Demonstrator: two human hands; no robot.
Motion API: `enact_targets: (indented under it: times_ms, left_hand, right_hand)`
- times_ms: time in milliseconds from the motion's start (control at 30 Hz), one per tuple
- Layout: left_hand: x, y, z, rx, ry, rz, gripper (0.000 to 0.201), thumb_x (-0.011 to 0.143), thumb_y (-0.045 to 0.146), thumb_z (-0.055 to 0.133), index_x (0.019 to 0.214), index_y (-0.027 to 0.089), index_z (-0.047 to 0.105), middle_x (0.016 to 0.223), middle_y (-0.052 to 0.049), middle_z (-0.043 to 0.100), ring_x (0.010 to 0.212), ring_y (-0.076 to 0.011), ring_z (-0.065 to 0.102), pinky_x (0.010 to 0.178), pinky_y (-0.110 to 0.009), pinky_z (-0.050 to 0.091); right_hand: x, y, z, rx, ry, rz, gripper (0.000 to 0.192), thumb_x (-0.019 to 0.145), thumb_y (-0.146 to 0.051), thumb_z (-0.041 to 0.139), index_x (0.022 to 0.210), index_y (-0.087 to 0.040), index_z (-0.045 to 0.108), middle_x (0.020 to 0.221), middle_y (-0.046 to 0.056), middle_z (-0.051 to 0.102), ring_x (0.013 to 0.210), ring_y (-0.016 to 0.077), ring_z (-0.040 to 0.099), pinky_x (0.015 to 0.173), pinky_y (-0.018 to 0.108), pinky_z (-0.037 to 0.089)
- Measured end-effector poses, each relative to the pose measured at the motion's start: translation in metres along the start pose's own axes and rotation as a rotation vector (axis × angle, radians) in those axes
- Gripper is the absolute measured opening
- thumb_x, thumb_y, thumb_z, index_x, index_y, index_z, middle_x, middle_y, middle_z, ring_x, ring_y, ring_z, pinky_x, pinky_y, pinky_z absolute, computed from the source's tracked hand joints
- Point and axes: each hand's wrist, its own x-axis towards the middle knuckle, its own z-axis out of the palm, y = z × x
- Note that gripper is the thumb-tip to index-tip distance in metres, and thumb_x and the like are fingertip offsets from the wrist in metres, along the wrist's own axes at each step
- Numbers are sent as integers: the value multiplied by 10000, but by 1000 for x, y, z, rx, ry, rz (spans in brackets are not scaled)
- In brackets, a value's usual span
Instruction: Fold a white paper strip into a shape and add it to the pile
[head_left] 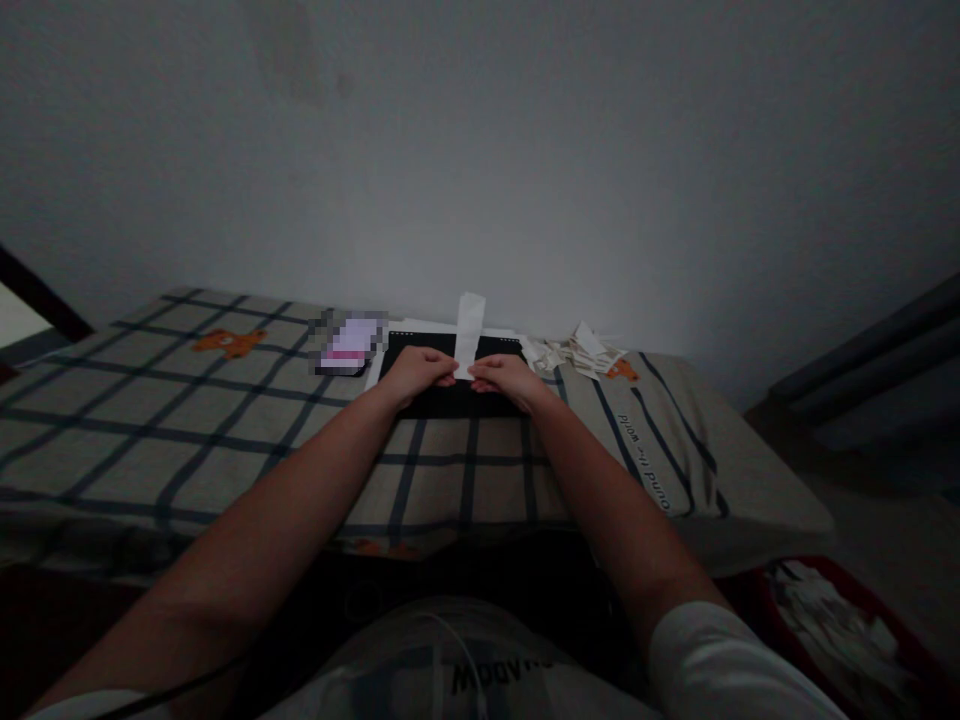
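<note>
Grip closed at thumbs and fingertips, my left hand (421, 373) and right hand (505, 376) pinched the near end of a white paper strip (470, 328), one at each side, as far as the dim light showed. It was above a flat black board (444, 404) on checked cloth (442, 475). Rightward lay heaped paper pieces (589, 352); beyond stood a grey wall (480, 150).

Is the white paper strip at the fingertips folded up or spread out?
Mostly spread: the white paper strip extends lengthwise above the left hand and right hand. I cannot tell whether its lower end is folded.
</note>
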Motion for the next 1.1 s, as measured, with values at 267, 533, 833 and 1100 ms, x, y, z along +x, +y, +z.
enact_targets:
  times_ms: [267, 533, 833, 1100]
  left_hand:
    - [-2, 2, 4, -99, -28, -27, 140, 622, 263, 694, 682, 138, 669, 663, -33, 634, 614, -107, 561, 631, -253, 479]
    - [3, -3, 0, -145, -22, -5, 172, 633, 274, 697, 728, 132, 678, 706, -44, 652, 641, -105, 573, 672, -255, 469]
    - [-2, 2, 4, -88, -32, -12, 117, 627, 235, 692, 663, 131, 652, 648, -27, 631, 610, -103, 567, 658, -261, 477]
    - [2, -2, 0, -192, -23, -22, 156, 613, 238, 718, 716, 132, 667, 747, -47, 655, 704, -116, 598, 734, -281, 488]
  right_hand:
    - [-3, -5, 0, -27, 54, -61, 92, 697, -210, 660, 705, -123, 633, 624, 10, 621, 572, 60, 551, 582, 176, 463]
    - [1, 1, -1, -23, 33, -44, 60, 707, -181, 644, 721, -123, 644, 656, 22, 638, 578, 63, 563, 590, 182, 472]
    - [-1, -2, -1, 2, 67, -80, 90, 696, -211, 663, 693, -125, 638, 642, 12, 632, 580, 59, 556, 603, 185, 470]
    - [0, 0, -1, -8, -3, -62, 78, 679, -197, 669, 704, -125, 650, 646, 14, 630, 575, 67, 563, 589, 193, 472]
